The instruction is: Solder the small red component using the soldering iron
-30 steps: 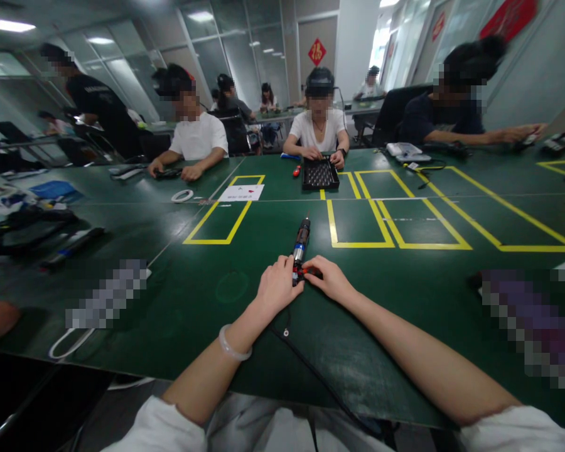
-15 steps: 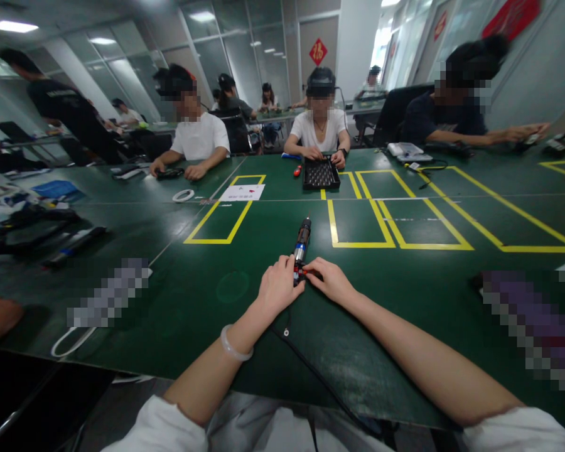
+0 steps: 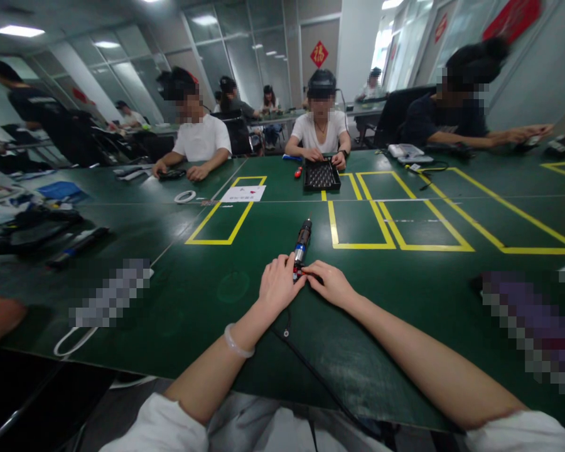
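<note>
Two hands meet at one tool (image 3: 302, 242) over the near half of the desk (image 3: 395, 351), well inside its near edge. The tool is slim, black with silver and blue bands, and its thin tip points toward the far edge. The left hand (image 3: 277, 287) grasps its near end, fingers laid over one side and thumb coming round below; a pale bracelet (image 3: 238, 343) circles that wrist. The right hand (image 3: 330, 282) has its fingertips at a small red part (image 3: 298, 272) beside the left thumb; whether they pinch it, I cannot tell. A black cord (image 3: 308, 364) runs from under the left wrist to the near edge and over it. Toward the far edge, yellow tape (image 3: 361, 245) marks out frames, with a paper (image 3: 243, 194) lying across the leftmost. At the far edge, a co-worker (image 3: 306, 133) has both hands at a black tray (image 3: 322, 188).
</note>
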`<state>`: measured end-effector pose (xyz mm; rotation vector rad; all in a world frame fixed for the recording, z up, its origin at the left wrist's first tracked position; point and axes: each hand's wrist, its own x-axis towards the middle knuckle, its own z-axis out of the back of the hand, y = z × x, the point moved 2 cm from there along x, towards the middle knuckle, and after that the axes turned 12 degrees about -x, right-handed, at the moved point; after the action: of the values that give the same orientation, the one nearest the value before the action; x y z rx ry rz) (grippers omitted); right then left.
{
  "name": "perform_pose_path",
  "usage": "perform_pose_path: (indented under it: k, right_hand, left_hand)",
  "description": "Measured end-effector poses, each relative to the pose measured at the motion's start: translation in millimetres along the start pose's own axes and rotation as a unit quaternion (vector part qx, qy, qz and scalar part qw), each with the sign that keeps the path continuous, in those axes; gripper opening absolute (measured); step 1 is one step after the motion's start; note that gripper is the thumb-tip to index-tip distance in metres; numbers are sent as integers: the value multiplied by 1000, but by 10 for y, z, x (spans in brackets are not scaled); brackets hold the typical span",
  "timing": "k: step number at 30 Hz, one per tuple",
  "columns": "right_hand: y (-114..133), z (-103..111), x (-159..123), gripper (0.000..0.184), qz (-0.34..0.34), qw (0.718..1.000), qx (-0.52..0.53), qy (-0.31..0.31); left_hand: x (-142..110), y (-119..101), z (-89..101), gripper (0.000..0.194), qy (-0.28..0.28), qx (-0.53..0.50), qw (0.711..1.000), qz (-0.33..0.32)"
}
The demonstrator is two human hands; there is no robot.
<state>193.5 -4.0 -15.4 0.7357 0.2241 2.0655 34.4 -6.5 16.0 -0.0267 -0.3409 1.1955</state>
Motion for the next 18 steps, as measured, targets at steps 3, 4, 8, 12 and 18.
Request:
perform_pose_path:
  k: [3, 4, 8, 12, 18]
  right_hand:
    - [13, 0, -4, 42, -2, 1000, 14, 3]
    - [15, -1, -5, 45, -2, 1000, 18, 6]
    - [11, 6, -2, 34, -4, 999, 20, 29]
    - [7, 25, 6, 23, 4, 999, 9, 36]
    - [4, 14, 10, 16, 13, 999, 3, 43]
  left_hand:
    - [13, 37, 22, 54, -3, 4, 1000, -7]
    - [17, 56, 34, 55, -2, 7, 1000, -8]
    - [3, 171, 112, 56, 11, 25, 999, -21]
    - [-89, 407, 225, 55, 24, 34, 999, -15]
    - [-308, 1015, 395, 60, 41, 66, 996, 41]
